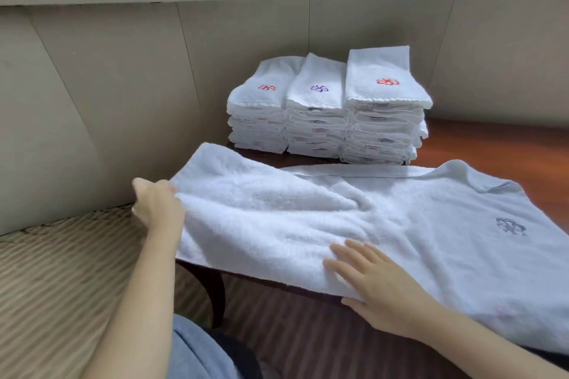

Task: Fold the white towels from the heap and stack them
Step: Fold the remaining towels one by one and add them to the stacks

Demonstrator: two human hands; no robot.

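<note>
Nearest me, my right hand lies flat with its fingers straight, pressing the white towel down by its near edge on the table. Farther out, my left hand pinches the towel's left end, just past the table's left edge. The towel's long axis runs left to right, so its free length stretches rightward from that grip toward the grey emblem. I judge the fold carries the left end over to the right, with the flat hand as anchor. Beyond, three stacks of folded towels stand side by side.
</note>
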